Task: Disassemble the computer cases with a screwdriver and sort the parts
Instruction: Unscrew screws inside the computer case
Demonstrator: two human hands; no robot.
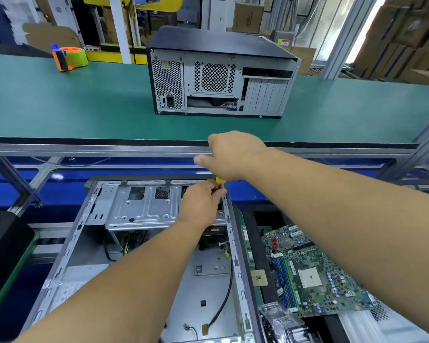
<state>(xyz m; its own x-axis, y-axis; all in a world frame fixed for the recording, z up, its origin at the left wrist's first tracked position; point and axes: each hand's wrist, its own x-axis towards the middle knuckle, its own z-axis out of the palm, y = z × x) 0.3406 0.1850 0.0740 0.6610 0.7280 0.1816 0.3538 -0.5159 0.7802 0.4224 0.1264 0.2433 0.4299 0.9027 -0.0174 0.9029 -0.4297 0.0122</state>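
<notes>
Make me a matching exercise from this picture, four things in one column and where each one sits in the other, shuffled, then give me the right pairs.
Things:
1. tape dispenser
2. closed computer case
3. motherboard
4. screwdriver

Places:
A. in the bin right of the open case
B. far left on the green belt
C. held by both hands over the open case's far right corner
D. middle of the green belt, rear panel facing the camera

Pairs: 1-B, 2-D, 3-A, 4-C. The right hand grips the yellow handle; the left hand pinches just below it.
</notes>
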